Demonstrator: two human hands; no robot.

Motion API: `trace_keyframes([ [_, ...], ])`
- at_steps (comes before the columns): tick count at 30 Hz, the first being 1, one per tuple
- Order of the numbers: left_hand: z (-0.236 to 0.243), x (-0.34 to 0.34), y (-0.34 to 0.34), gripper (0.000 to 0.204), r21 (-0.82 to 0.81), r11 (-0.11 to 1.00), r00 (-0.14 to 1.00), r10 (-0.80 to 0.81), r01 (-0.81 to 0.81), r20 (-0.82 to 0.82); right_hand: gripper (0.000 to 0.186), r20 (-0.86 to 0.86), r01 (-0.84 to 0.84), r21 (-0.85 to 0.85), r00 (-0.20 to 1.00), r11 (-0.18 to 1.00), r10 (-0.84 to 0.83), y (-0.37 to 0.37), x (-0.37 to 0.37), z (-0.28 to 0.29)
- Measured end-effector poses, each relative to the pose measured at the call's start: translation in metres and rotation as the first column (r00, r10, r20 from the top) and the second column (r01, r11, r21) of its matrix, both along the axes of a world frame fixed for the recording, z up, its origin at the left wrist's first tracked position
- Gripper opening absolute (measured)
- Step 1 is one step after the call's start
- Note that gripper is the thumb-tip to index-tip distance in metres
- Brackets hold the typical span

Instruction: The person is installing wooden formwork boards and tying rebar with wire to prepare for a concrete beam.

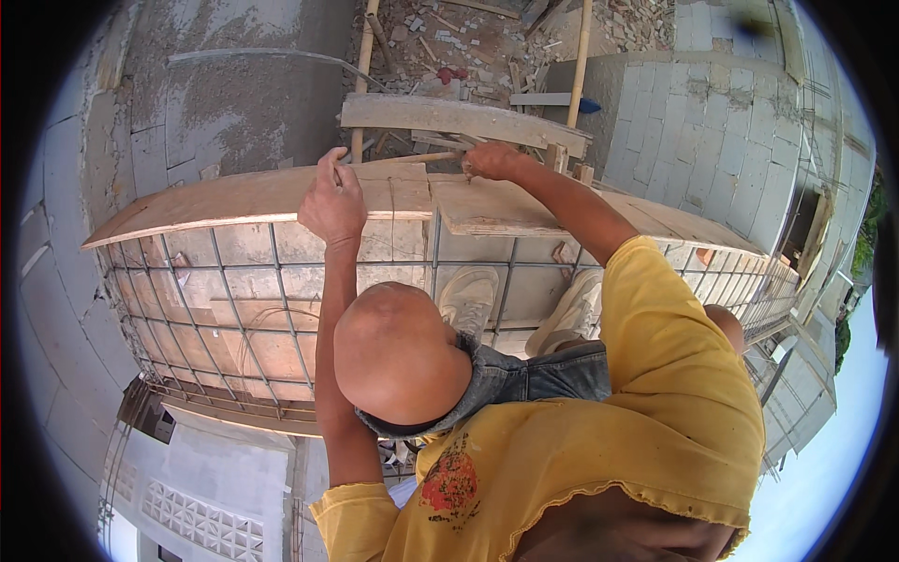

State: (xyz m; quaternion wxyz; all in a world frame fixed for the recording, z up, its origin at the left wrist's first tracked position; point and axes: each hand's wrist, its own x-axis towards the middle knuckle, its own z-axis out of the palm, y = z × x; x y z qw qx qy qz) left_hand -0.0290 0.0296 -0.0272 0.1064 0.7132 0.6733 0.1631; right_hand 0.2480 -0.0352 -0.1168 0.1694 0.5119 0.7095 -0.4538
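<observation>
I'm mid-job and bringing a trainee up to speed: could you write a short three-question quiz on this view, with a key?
1. Multiple choice: what is the left hand at?
A) a bucket
B) the plywood
C) a ladder

2. True or false: the rebar is laid out as a grid.

3. Fill in the blank: the person's shirt is ____ in colour.

Key:
1. B
2. True
3. yellow
</observation>
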Motion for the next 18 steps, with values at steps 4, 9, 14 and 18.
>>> trace_keyframes([
  [4, 0.004, -0.006, 0.0, 0.019, 0.01, 1.0, 1.0, 0.002, -0.002, -0.008, 0.018, 0.075, -0.069, 0.007, 0.995, 0.998, 0.068, -0.022, 0.004, 0.017],
  [9, 0.007, -0.006, 0.002, 0.019, 0.005, 1.0, 1.0, 0.006, -0.006, 0.018, 0.016, 0.03, -0.26, 0.238, 0.965, 0.936, 0.261, 0.017, -0.02, 0.017],
  [14, 0.003, 0.0, 0.002, 0.018, -0.023, 1.0, 1.0, 0.004, -0.004, -0.025, 0.017, 0.229, -0.212, 0.072, 0.955, 0.975, 0.19, 0.005, -0.011, -0.004],
  [18, 0.004, -0.008, -0.001, 0.018, -0.01, 1.0, 1.0, 0.005, -0.005, -0.003, 0.017, 0.075, -0.157, 0.023, 0.985, 0.987, 0.155, -0.012, 0.002, 0.005],
])
